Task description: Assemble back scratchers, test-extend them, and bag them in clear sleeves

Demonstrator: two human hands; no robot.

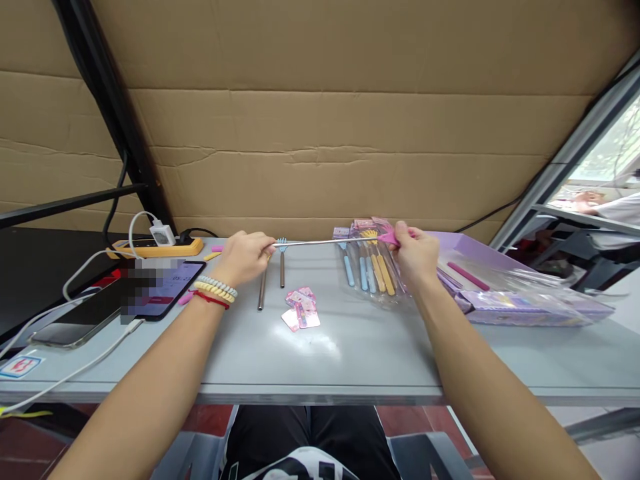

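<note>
My left hand [249,257] pinches the left end of a thin metal rod, a telescopic back scratcher [325,241] stretched out level above the table. My right hand [416,253] is closed around its pink head at the other end. Below my left hand a back scratcher with a light blue claw [282,263] lies on the table, next to a metal tube [262,290]. Several pink printed cards [303,310] lie overlapped in the middle. Behind the rod are several back scratchers in clear plastic sleeves [373,267], with blue and yellow handles.
At the right sits an open purple box [530,315] holding clear plastic wrap and a magenta stick [468,276]. Two phones [165,290] with white cables and a yellow power strip [170,250] lie at the left. A cardboard wall [340,120] stands behind; the table's front edge [320,393] is near me.
</note>
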